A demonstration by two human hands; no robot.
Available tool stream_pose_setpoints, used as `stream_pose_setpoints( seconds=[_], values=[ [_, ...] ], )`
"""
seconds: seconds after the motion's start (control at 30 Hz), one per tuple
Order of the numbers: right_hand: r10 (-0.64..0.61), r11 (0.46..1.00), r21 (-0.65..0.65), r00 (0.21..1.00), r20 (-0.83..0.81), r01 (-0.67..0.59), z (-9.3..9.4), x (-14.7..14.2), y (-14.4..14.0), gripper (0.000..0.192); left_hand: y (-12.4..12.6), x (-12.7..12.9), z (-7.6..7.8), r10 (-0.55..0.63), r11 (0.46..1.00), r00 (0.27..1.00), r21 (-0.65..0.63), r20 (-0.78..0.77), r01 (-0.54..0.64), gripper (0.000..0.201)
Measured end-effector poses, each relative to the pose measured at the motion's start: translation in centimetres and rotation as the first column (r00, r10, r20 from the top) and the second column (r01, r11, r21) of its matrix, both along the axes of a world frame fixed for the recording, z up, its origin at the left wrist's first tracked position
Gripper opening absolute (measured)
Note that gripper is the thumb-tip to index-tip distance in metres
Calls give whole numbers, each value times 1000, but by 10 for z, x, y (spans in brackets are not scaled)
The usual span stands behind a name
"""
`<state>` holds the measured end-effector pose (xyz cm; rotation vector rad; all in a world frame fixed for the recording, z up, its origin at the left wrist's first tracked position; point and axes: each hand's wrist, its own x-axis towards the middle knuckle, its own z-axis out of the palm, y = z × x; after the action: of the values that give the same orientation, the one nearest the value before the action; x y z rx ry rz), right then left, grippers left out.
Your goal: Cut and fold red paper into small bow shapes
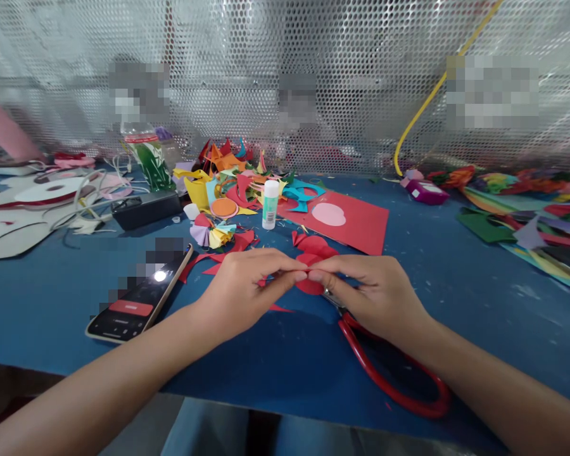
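Red paper piece [310, 259] pinched between closed fingers of left hand [240, 288] and right hand [377, 292], just beyond red scissors [389, 373] on counter [456, 278], for folding.

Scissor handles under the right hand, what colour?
Red; the scissors show best in the head view, partly under the right hand.

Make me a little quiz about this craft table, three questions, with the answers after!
1. True or false: both hands pinch the red paper piece.
2. What lies under the right hand? A) red scissors B) a ruler C) a pencil
3. Which stands nearer the left hand: the phone or the glue stick?

Key: 1 true; 2 A; 3 the phone.
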<state>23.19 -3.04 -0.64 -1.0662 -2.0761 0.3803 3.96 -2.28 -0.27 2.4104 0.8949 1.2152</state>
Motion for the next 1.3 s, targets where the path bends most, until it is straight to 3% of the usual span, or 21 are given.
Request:
stream_pose_setpoints(
  seconds=[0.1,0.3,0.43,0.6,0.7,0.8,0.87,0.97,1.1,1.3],
  values=[
    [1,1000,9,1000,27,-1,-2,0,1,16,1,-1,0,19,1000,999,-20,-39,-20,11],
    [-11,956,-291,995,-103,-19,-5,-2,4,20,-2,1,1,75,985,997,-157,16,-72,11],
    [-40,950,-313,986,-164,-14,-4,-1,4,23,-2,2,2,54,983,998,-177,-8,-55,11],
    [51,929,-348,976,-210,-124,-7,0,10,24,1,0,-1,35,989,999,-142,-25,-38,12],
    [78,904,-394,970,-231,-166,-12,-1,13,28,2,0,-2,103,989,994,-113,23,-100,13],
    [11,897,-420,958,-287,-136,-17,-1,14,26,2,0,-1,148,984,989,-108,23,-144,14],
    [-76,918,-393,946,-315,-57,-17,2,16,24,3,0,-1,156,983,988,-97,-23,-157,20],
    [-214,960,-248,904,-369,127,-15,11,25,25,8,-2,-5,222,967,955,-80,-195,-241,30],
    [-345,939,-114,875,-339,326,-17,27,45,34,17,-6,-16,238,951,837,-57,-493,-304,36],
    [-283,956,-107,953,-108,272,-32,39,68,23,23,-10,-27,161,967,815,-76,-557,-243,33]
  ],
)
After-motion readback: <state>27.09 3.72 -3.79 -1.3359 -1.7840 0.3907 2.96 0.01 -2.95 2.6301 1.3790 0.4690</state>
